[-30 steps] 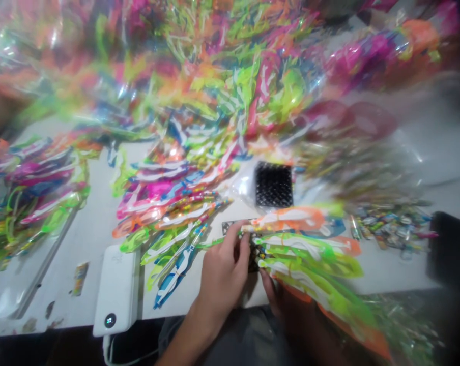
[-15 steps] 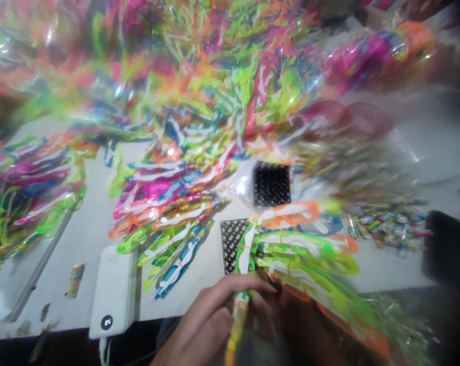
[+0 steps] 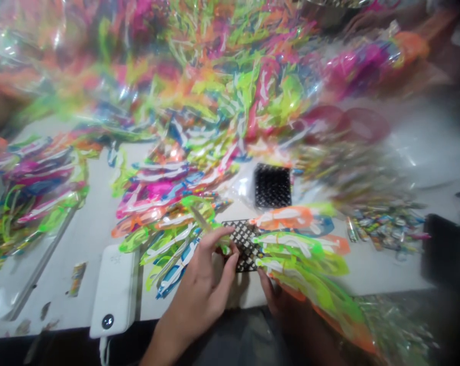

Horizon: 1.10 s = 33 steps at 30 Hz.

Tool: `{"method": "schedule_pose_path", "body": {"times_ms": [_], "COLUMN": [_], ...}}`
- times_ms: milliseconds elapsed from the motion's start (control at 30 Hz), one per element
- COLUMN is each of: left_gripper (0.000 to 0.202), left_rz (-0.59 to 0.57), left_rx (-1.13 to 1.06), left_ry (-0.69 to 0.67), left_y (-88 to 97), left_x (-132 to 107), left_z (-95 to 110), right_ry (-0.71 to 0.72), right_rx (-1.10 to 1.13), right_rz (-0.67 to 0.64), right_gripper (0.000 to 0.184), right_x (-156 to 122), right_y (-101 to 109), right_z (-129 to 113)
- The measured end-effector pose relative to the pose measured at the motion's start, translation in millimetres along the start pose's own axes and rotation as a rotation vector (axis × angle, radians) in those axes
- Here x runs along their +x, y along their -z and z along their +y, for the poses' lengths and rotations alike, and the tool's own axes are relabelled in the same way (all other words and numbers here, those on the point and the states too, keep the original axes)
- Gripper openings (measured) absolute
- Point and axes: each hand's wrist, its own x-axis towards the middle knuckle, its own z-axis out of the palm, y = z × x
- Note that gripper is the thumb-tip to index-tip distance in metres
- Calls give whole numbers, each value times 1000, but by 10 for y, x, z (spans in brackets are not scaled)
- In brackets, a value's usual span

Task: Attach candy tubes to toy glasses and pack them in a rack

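My left hand [image 3: 207, 284] rests at the near table edge, its fingertips pinched on a green plastic toy piece [image 3: 199, 211] beside a flat black grid tray [image 3: 245, 244]. Several neon toys [image 3: 298, 244] in green, orange and blue lie stuck into the tray, fanned out to the right. My right hand [image 3: 279, 297] sits under that fan, mostly hidden; a finger touches the tray's near edge. A row of the same colourful toys [image 3: 169, 213] lies just left of the tray.
A white power bank [image 3: 113, 287] lies at the near left edge. A second black grid [image 3: 272, 185] sits behind the tray. Huge heaps of neon toys in clear bags [image 3: 199, 76] fill the back. Small wrapped pieces [image 3: 386, 229] and a dark object [image 3: 446, 249] lie right.
My left hand pulled a green toy out from the tray toward me, then swung it up and left onto the row of laid-out toys. The right hand stayed under the fan.
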Motion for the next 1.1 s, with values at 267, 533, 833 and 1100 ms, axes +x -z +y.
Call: {"method": "schedule_pose_path", "body": {"times_ms": [267, 533, 833, 1100], "left_gripper": [40, 47, 40, 16], "left_rz": [-13, -58, 433, 362], "left_rx": [126, 78, -338, -562], "left_ry": [-63, -56, 121, 421], "left_y": [-198, -303, -545, -583], "left_x": [301, 198, 77, 243], "left_z": [-149, -359, -365, -161], "right_ry": [68, 57, 129, 151], "right_rx": [-18, -12, 13, -1], "right_rz": [-5, -23, -56, -68], "right_gripper": [22, 37, 27, 30], "right_x": [-28, -110, -311, -342], "right_y": [106, -26, -109, -130], "right_z": [-114, 24, 253, 228]}}
